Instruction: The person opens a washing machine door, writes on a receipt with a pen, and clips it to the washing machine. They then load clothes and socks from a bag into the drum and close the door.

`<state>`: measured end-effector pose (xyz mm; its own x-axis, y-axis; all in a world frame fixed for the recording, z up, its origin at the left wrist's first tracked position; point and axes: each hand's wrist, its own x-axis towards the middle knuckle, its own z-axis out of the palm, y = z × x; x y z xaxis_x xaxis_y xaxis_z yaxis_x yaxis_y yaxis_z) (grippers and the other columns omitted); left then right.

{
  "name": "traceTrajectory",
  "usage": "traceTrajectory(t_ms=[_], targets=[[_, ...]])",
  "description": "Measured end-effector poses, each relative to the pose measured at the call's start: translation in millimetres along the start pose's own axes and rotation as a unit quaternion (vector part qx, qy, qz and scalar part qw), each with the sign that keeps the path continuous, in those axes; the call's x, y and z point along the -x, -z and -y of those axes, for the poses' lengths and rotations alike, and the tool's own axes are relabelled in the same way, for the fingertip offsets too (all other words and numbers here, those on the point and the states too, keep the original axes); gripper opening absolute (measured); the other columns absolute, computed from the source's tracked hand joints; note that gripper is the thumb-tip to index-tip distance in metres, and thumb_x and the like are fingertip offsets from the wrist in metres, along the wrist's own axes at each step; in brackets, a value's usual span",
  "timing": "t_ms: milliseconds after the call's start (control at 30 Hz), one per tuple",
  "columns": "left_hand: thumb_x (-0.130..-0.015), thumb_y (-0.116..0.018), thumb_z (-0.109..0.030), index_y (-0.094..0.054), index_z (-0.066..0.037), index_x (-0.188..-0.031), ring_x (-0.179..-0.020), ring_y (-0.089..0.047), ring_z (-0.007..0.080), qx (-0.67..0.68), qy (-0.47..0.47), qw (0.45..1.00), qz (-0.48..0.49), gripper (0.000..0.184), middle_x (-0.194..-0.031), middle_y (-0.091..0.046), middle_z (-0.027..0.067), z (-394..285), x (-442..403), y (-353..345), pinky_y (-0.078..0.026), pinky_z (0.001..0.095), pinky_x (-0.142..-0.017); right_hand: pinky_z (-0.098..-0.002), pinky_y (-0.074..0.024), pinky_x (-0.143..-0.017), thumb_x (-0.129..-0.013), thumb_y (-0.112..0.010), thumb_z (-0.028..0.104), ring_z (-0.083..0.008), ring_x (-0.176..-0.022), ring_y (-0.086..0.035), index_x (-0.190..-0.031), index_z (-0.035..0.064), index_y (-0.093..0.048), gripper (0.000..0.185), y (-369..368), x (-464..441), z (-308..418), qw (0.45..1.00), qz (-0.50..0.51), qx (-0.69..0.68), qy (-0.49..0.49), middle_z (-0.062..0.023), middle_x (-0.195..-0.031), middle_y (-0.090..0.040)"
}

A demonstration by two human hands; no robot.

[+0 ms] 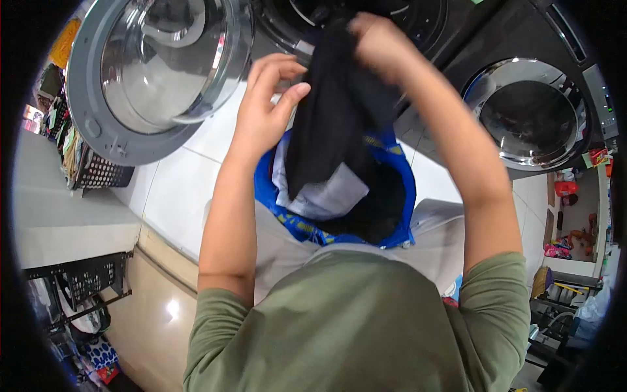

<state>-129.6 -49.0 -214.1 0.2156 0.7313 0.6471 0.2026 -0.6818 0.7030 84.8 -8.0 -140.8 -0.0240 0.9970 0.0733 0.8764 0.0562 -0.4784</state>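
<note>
A black garment [323,111] hangs from my right hand [379,44], whose fingers are closed on its top edge and slightly blurred. My left hand [274,98] is beside the garment's left side, thumb and fingers apart, with nothing in it. Below hangs the cloth's lower end, over a blue bag [406,189] that stands open between the legs. Inside the bag lie a grey-white cloth [330,196] and dark cloth [382,209]. Behind the hands is the dark opening of a front-loading machine [424,19].
The machine's round glass door [163,72] stands open at the upper left. A second machine with a closed round door [529,114] is at the right. Baskets [104,171] and shelves line the left; a white tiled floor [179,189] lies below.
</note>
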Motion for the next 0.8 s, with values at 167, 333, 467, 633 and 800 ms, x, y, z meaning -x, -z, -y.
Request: traceTrajectory(t_ms=[167,333,467,633,800], targets=[[-0.072,-0.081,-0.028,-0.062,-0.003,-0.105,-0.102,-0.062,0.0329,-0.268,0.134,0.816,0.495,0.045,-0.114,-0.057,0.0158,83,52,-27,-0.05,0.0424,-0.086,-0.0287,-0.0501,-0.07,-0.087,-0.067,0.016,-0.0208,-0.089,-0.062,-0.137,0.003,-0.042,0.057,17,-59,-60,0.876,-0.304,-0.325,0.183,-0.0171,-0.108,-0.062],[-0.073,-0.08,-0.027,-0.061,-0.004,-0.118,-0.108,-0.061,0.0335,-0.327,0.075,0.81,0.481,0.053,-0.124,-0.058,0.015,90,70,-47,-0.05,0.0422,-0.09,-0.0406,-0.0502,-0.078,-0.081,-0.072,0.031,-0.0267,-0.09,-0.064,-0.095,0.0109,-0.069,0.025,-127,118,-53,0.925,0.286,-0.007,0.249,-0.0083,-0.096,-0.067],[-0.078,-0.077,-0.025,-0.062,-0.004,-0.12,-0.108,-0.062,0.0309,-0.126,0.123,0.896,0.407,0.049,-0.12,-0.062,0.0137,93,50,-29,-0.05,0.0393,-0.091,-0.0378,-0.0491,-0.081,-0.076,-0.062,0.014,-0.0272,-0.091,-0.06,-0.075,0.0082,-0.064,0.006,-205,167,-124,0.864,0.183,0.133,0.45,-0.0072,-0.09,-0.061],[-0.067,-0.086,-0.031,-0.05,-0.005,-0.137,-0.116,-0.058,0.0282,0.079,0.136,0.898,0.411,0.083,-0.128,-0.06,0.0152,54,29,8,-0.044,0.0354,-0.101,-0.0369,-0.0494,-0.071,-0.075,-0.068,0.0,-0.0295,-0.08,-0.062,-0.083,0.003,-0.064,0.01,-102,116,-58,0.952,-0.029,-0.106,0.286,-0.0126,-0.081,-0.06],[-0.083,-0.072,-0.016,-0.053,0.002,-0.129,-0.106,-0.062,0.0219,0.184,0.274,0.909,0.254,0.053,-0.114,-0.065,0.0152,8,26,-26,-0.048,0.0315,-0.094,-0.0346,-0.0472,-0.088,-0.084,-0.065,0.011,-0.0202,-0.099,-0.059,-0.116,0.0037,-0.056,0.034,-20,73,-29,0.908,-0.077,-0.366,0.187,-0.0113,-0.108,-0.062]])
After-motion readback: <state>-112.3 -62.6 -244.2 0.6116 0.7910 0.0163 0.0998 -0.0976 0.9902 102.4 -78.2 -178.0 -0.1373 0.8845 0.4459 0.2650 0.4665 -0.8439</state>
